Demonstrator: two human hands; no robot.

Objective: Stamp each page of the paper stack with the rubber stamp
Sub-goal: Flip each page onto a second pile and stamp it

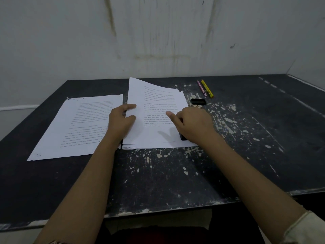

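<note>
Paper stack (158, 110) lies under both hands on the dark table (175, 173), its top page lifted at the far edge, pinched between the left hand (121, 120)'s thumb and fingers. Beneath the right hand (193, 125)'s curled fingers, index outstretched, the black rubber stamp (182, 137) is gripped against the page. Loose pages (75, 127) lie just left of the left fingers.

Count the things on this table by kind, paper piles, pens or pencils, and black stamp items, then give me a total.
Paper piles: 2, the loose sheet on the left and the stack under the hands
Pens or pencils: 2, pink and yellow
Black stamp items: 2, the black piece beside the stack and the stamp under the right hand
Total: 6
</note>
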